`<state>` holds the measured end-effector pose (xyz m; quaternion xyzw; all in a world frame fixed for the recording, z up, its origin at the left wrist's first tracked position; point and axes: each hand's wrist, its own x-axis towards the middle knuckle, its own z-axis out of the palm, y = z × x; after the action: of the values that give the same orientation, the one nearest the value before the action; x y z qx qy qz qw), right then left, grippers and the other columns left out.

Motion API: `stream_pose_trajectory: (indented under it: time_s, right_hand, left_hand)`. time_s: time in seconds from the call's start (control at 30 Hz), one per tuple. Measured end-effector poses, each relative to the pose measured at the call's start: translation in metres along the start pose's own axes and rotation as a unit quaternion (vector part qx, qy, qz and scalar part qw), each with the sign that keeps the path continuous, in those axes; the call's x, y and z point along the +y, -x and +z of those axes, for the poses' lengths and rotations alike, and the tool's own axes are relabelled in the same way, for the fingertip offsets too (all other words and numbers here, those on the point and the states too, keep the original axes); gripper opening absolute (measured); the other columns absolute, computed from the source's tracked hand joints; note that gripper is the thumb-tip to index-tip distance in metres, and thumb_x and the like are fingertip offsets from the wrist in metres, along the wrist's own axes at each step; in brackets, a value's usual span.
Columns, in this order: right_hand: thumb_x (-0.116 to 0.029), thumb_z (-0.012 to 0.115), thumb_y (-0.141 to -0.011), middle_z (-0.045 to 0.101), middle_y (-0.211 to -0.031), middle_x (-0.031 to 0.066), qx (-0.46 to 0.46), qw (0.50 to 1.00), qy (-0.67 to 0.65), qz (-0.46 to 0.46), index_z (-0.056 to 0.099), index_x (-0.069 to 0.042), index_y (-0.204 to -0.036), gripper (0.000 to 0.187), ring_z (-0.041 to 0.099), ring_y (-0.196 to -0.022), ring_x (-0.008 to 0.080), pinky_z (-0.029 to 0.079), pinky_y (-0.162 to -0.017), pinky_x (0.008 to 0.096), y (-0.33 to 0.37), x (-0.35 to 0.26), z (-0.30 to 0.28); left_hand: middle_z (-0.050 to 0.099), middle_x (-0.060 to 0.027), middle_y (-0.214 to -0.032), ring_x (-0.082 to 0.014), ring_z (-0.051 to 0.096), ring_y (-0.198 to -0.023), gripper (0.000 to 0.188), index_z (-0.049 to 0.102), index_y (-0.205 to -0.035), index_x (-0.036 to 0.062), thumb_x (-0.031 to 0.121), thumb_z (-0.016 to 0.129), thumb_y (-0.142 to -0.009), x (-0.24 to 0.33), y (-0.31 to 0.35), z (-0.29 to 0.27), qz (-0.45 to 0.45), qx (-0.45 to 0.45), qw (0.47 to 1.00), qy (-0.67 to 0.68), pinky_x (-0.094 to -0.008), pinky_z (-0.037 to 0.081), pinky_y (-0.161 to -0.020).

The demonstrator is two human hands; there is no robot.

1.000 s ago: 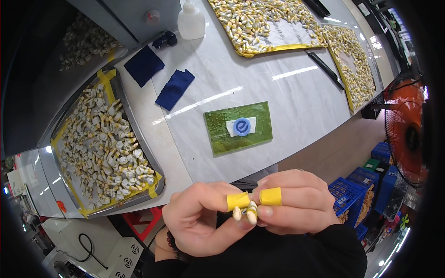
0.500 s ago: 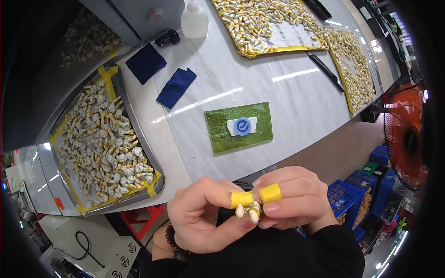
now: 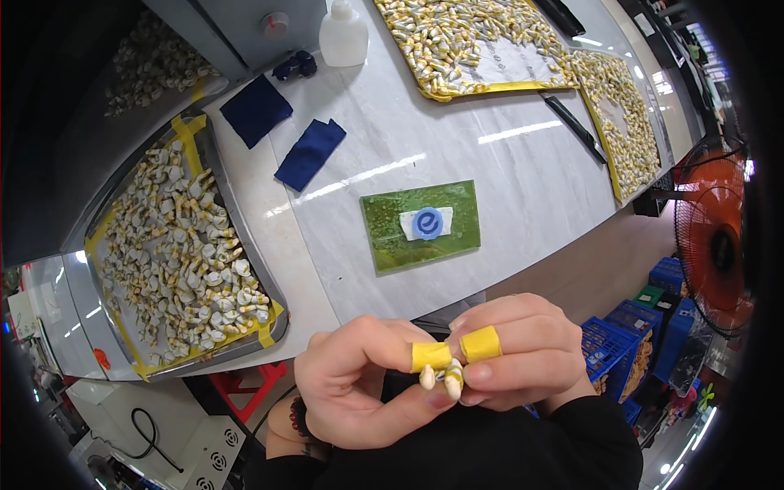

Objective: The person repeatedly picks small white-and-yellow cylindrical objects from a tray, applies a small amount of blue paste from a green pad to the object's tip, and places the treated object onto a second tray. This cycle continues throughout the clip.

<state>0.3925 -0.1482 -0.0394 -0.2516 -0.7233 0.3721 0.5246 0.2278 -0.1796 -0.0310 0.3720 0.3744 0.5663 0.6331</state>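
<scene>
Close to my body, my left hand (image 3: 353, 380) and my right hand (image 3: 527, 347) meet and pinch a small white and yellow figurine-like piece (image 3: 452, 384) between thumbs and fingertips. Its upper part is hidden by my fingers, and two pale rounded ends poke out below. Yellow tape (image 3: 430, 356) is wrapped round a left fingertip. More yellow tape (image 3: 480, 344) covers a finger on the right. Beyond my hands lies a green glassy slab (image 3: 380, 249) on the table, with a round blue piece (image 3: 428, 222) on a white patch at its middle.
At left, a taped tray (image 3: 282, 314) holds many similar pieces. Two more trays (image 3: 490, 86) (image 3: 612, 175) sit far right, beside a black-handled tool (image 3: 575, 128). Dark blue cloths (image 3: 310, 155) and a white bottle (image 3: 343, 37) stand farther back. An orange fan (image 3: 714, 245) and blue crates (image 3: 608, 347) are at right.
Both hands have shifted very slightly to the right, and the piece has turned a little between the fingers. Everything on the table stays in place.
</scene>
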Motion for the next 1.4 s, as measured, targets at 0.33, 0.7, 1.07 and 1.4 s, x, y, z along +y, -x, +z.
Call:
stream_pose_trajectory:
  time_s: [0.33, 0.7, 1.07, 1.4]
  right_hand:
    - [0.001, 0.078, -0.066, 0.065, -0.093, 0.0107, -0.013, 0.999, -0.028, 0.011, 0.067, -0.001, -0.098, 0.033, 0.064, -0.08, 0.0254, 0.053, -0.066, 0.0306, -0.002, 0.003, -0.001]
    - [0.003, 0.078, -0.064, 0.065, -0.093, 0.0119, -0.003, 0.998, -0.053, 0.02, 0.066, -0.001, -0.095, 0.033, 0.065, -0.08, 0.0262, 0.053, -0.066, 0.0307, 0.0, 0.008, 0.0]
    - [-0.004, 0.079, -0.065, 0.064, -0.095, 0.0127, -0.048, 0.996, -0.037, 0.059, 0.066, 0.0, -0.096, 0.034, 0.063, -0.084, 0.0245, 0.051, -0.066, 0.0296, -0.003, 0.011, 0.005]
    - [-0.012, 0.081, -0.064, 0.064, -0.086, 0.0128, -0.061, 0.998, -0.024, 0.019, 0.066, 0.001, -0.088, 0.031, 0.062, -0.074, 0.0239, 0.051, -0.063, 0.0295, -0.013, 0.008, 0.011]
  left_hand:
    - [0.066, -0.0154, -0.083, -0.0171, 0.065, -0.078, 0.02, 0.053, -0.081, -0.0031, -0.006, 0.071, -0.073, -0.003, -0.003, -0.003, 0.028, -0.008, 0.998, 0.063, -0.0288, 0.05, -0.073]
    - [0.065, -0.0171, -0.085, -0.0195, 0.065, -0.077, 0.021, 0.055, -0.091, -0.0049, -0.004, 0.071, -0.076, -0.012, -0.005, -0.007, 0.065, -0.04, 0.993, 0.09, -0.0292, 0.051, -0.071]
    - [0.065, -0.0114, -0.08, -0.0257, 0.065, -0.07, 0.027, 0.061, -0.091, -0.001, -0.007, 0.071, -0.066, 0.009, 0.001, -0.03, 0.163, -0.023, 0.939, -0.302, -0.031, 0.051, -0.062]
    - [0.065, -0.0124, -0.083, -0.0285, 0.065, -0.072, 0.031, 0.062, -0.091, -0.0003, -0.007, 0.073, -0.062, 0.01, 0.009, -0.027, 0.205, -0.03, 0.909, -0.362, -0.0333, 0.053, -0.063]
